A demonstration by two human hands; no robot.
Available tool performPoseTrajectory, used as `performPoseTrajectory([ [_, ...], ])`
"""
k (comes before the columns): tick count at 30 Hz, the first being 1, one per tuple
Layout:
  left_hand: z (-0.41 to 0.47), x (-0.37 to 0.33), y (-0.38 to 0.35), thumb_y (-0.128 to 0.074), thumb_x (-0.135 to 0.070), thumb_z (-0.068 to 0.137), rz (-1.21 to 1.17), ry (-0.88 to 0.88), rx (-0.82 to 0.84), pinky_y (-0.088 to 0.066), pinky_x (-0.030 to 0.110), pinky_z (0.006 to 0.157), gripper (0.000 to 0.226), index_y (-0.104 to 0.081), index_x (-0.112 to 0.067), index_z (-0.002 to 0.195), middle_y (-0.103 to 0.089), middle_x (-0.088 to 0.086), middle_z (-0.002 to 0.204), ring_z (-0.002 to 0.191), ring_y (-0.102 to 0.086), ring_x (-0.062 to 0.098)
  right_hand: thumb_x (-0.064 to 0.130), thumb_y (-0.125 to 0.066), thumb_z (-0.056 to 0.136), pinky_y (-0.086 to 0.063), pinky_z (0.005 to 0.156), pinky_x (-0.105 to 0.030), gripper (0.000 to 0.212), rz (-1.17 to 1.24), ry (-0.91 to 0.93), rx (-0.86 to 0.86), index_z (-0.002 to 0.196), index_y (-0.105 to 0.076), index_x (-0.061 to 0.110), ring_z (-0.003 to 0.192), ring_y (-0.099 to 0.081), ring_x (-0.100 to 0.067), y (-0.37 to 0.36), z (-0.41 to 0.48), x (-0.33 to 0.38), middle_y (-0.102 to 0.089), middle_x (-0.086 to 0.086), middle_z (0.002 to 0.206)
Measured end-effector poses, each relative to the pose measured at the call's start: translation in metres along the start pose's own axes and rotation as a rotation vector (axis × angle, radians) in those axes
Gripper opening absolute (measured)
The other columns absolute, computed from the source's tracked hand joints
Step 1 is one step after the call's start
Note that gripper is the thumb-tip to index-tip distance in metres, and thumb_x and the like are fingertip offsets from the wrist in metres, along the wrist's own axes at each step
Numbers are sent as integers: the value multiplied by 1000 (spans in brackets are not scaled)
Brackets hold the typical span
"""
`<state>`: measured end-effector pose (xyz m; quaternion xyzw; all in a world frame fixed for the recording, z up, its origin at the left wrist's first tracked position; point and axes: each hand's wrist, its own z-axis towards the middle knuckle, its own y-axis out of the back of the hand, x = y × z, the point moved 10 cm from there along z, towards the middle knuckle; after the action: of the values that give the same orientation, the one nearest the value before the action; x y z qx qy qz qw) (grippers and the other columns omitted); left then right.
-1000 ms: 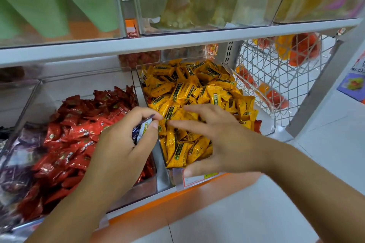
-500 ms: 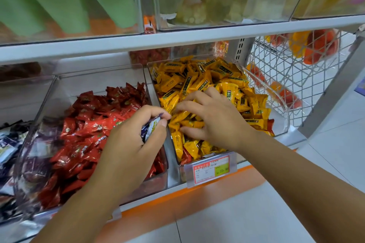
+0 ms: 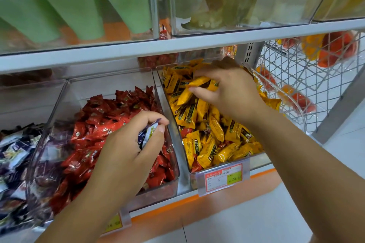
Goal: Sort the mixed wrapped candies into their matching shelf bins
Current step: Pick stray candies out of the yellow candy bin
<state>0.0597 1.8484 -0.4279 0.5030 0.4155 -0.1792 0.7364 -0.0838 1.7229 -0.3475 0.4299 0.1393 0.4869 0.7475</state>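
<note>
Shelf [image 3: 217,40]: left hand [image 3: 126,144] grips blue candy [image 3: 148,133], right hand [image 3: 227,89] yellow candy [image 3: 199,81].

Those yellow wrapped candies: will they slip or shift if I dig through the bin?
Probably slippery: the yellow candies have glossy wrappers catching highlights. Likely to shift and slide, lying loosely heaped in the clear bin. Probably light: the right hand pinches one yellow candy between finger and thumb.
</note>
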Motion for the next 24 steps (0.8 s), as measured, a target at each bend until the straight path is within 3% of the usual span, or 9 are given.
performPoseTrajectory([
  [3, -26, -25, 5, -56, -26, 91, 107, -156, -117, -53, 44, 57, 23, -60, -48, 94, -62, -2, 73, 56, -59, 20, 58, -56, 82, -48, 83, -41, 45, -54, -13, -88, 109, -70, 25, 107, -55, -31, 4, 3, -10, -67, -6, 107],
  [6, -42, -48, 4, -52, -26, 93, 56, -221, -104, -46, 29, 51, 18, -60, -42, 90, -61, -9, 73, 58, -57, 15, 58, -46, 82, -45, 83, -45, 47, -176, -103, -153, 108, -69, 26, 109, -53, -36, -5, 1, -25, -65, -7, 109],
  [10, -41, -50, 0, -49, -26, 92, 10, -185, -58, -28, 12, 40, 15, -60, -37, 90, -50, -15, 52, 42, -42, 5, 56, -46, 90, -32, 102, -55, 44, -161, -282, 52, 125, -58, 33, 131, -36, -38, -37, -3, -37, -49, -8, 136],
  [17, -44, -47, 8, -50, -26, 93, -1, -153, -63, -26, 14, 37, 16, -60, -39, 90, -58, 3, 65, 38, -39, 8, 80, -36, 77, -2, 114, -62, 70, -183, -238, 357, 142, -29, 52, 147, -1, -34, -36, -21, -28, -7, -1, 160],
  [19, -45, -46, 10, -51, -26, 93, 17, -160, -63, -29, 16, 39, 16, -60, -39, 90, -59, 3, 71, 40, -41, 8, 73, -49, 79, -15, 115, -54, 67, -183, -163, 291, 140, -39, 47, 144, -14, -30, -15, -23, -11, -22, -1, 156],
  [21, -45, -44, 12, -51, -26, 93, 25, -159, -64, -30, 17, 41, 16, -60, -39, 89, -59, 5, 71, 43, -43, 9, 51, -62, 86, -36, 97, -34, 39, -84, -69, 182, 121, -61, 35, 122, -42, -20, 8, -25, 13, -53, 2, 127],
  [23, -46, -44, 13, -51, -26, 93, 26, -161, -65, -31, 17, 42, 16, -60, -39, 90, -59, 5, 72, 44, -44, 11, 34, -60, 91, -42, 76, -25, 13, 5, -28, 300, 99, -70, 31, 92, -54, -9, 6, -38, 31, -62, 12, 95],
  [24, -46, -44, 13, -51, -27, 93, 27, -165, -66, -31, 17, 42, 15, -60, -39, 90, -59, 4, 71, 46, -45, 12, 32, -57, 93, -45, 72, -25, 14, -2, -27, 446, 94, -71, 31, 85, -55, -6, -4, -50, 38, -63, 14, 88],
])
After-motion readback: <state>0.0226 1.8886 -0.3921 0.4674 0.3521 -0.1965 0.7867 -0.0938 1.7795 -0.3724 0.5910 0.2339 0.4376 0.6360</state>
